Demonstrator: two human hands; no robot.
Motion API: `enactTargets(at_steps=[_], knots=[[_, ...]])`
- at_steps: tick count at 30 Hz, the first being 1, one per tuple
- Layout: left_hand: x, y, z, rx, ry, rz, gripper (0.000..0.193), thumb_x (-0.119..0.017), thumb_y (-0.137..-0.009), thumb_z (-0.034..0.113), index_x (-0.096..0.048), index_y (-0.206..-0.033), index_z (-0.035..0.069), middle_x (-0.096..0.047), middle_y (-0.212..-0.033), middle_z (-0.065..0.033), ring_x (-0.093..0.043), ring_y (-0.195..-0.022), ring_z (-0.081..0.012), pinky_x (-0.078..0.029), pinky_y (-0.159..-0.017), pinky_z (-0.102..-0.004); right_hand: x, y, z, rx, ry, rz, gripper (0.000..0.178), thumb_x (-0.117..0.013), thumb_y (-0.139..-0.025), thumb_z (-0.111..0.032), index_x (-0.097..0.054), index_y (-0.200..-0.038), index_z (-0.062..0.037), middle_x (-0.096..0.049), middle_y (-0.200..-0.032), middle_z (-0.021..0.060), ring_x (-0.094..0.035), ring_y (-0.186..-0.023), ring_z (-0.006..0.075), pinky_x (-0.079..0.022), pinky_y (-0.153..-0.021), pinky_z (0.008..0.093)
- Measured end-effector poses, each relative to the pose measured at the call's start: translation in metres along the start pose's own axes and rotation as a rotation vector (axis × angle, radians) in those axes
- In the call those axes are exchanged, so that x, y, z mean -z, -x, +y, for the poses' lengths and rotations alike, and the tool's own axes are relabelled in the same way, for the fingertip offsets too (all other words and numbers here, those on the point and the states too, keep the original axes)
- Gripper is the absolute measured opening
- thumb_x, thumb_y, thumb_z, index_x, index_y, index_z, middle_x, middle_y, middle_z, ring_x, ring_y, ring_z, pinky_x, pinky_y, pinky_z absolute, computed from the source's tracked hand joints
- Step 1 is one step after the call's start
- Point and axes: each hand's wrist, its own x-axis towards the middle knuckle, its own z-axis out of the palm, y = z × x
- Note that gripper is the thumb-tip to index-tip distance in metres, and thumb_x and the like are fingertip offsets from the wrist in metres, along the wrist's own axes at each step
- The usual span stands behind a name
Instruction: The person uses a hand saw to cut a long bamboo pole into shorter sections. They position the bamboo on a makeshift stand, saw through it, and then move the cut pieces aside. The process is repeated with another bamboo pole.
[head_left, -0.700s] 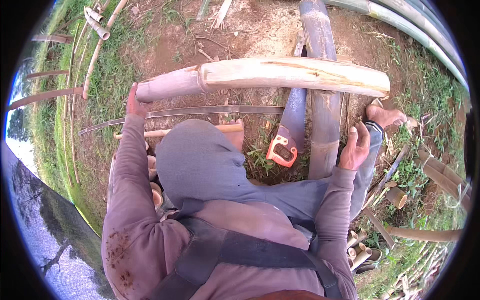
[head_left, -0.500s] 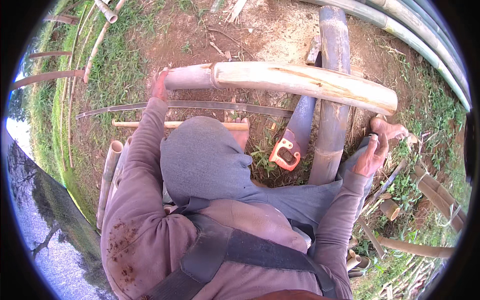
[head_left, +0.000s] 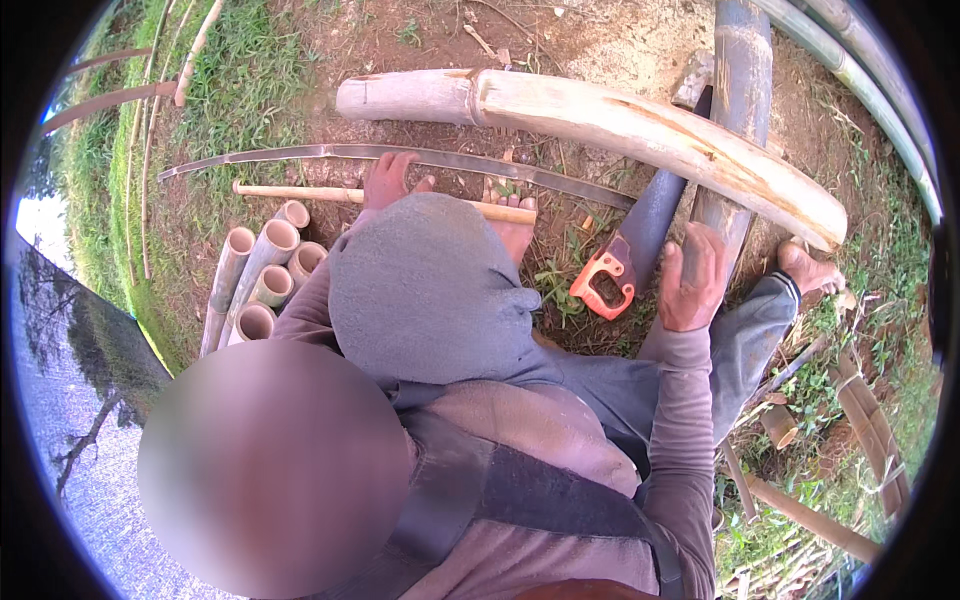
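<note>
My left hand [head_left: 390, 180] is beside my raised knee, over a thin bamboo stick [head_left: 300, 192] and close to a long dark strip [head_left: 240, 157]. Its fingers are apart; whether they touch the stick is unclear. My right hand [head_left: 695, 275] is over the dark bamboo pole [head_left: 740, 60], fingers loosely bent, thumb apart, and nothing shows in it. To its left lies a handsaw [head_left: 605, 285] with an orange handle, its blade passing under a pale bamboo log [head_left: 590, 112]. That log rests crosswise on the dark pole, untouched by either hand.
Several cut bamboo tubes [head_left: 275, 240] stand at my left. Long bamboo poles [head_left: 850, 70] run along the far right. A short bamboo piece [head_left: 778, 425] and tied slats [head_left: 870, 420] lie at the right. A blurred round patch hides the lower left.
My left hand has let go of the pale log's left end and come in toward the thin stick. My right hand has moved left, from beside my foot to over the dark pole.
</note>
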Motion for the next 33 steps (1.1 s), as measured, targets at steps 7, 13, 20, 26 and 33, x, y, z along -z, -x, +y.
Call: enactTargets(at_steps=[7,13,20,26,33], knots=[[0.076,0.023,0.137,-0.273,-0.224,-0.442,0.044,-0.077,-0.092,0.039,-0.071,-0.127,0.014,-0.065,-0.119,-0.0120,-0.064,-0.116,-0.0326,-0.051,-0.101,-0.0518,-0.073,0.044,-0.056,0.133,-0.073,-0.459,0.051,-0.082,-0.085,-0.022,-0.068,-0.131,-0.0060,-0.064,-0.137,0.0140,-0.061,-0.129,0.0367,-0.045,-0.113,0.0525],[0.047,-0.013,0.110,-0.591,0.077,-0.716,0.045,-0.070,-0.097,0.045,-0.068,-0.132,0.016,-0.063,-0.112,-0.0110,-0.064,-0.114,-0.0316,-0.053,-0.097,-0.0479,-0.089,0.008,-0.103,0.306,0.122,-0.403,0.072,-0.080,-0.086,-0.029,-0.055,-0.151,-0.0088,-0.061,-0.144,0.0172,-0.055,-0.139,0.0341,-0.033,-0.124,0.0584],[0.044,-0.041,0.127,-0.759,0.280,-0.536,0.070,-0.067,-0.096,0.060,-0.060,-0.150,0.017,-0.065,-0.123,-0.0113,-0.064,-0.120,-0.0345,-0.051,-0.099,-0.0497,-0.060,-0.009,-0.055,0.254,0.081,-0.428,0.047,-0.085,-0.083,-0.025,-0.069,-0.126,-0.0134,-0.070,-0.092,0.0087,-0.071,-0.083,0.0301,-0.053,-0.073,0.0459],[0.048,-0.054,0.125,-0.892,0.119,0.010,0.079,-0.090,-0.075,0.038,-0.064,-0.146,0.017,-0.068,-0.124,-0.0056,-0.066,-0.114,-0.0277,-0.049,-0.100,-0.0479,0.020,-0.037,-0.012,0.096,-0.018,-0.426,0.049,-0.087,-0.080,-0.019,-0.069,-0.125,-0.0099,-0.076,-0.098,0.0155,-0.074,-0.084,0.0385,-0.059,-0.077,0.0473],[0.020,-0.067,0.160,-0.897,0.303,-0.013,0.068,-0.091,-0.077,0.027,-0.068,-0.141,0.017,-0.071,-0.115,-0.0013,-0.069,-0.106,-0.0230,-0.052,-0.094,-0.0407,0.085,-0.068,0.014,0.169,0.179,-0.470,0.051,-0.089,-0.076,-0.016,-0.070,-0.123,-0.0068,-0.075,-0.100,0.0150,-0.072,-0.091,0.0386,-0.056,-0.080,0.0474]])
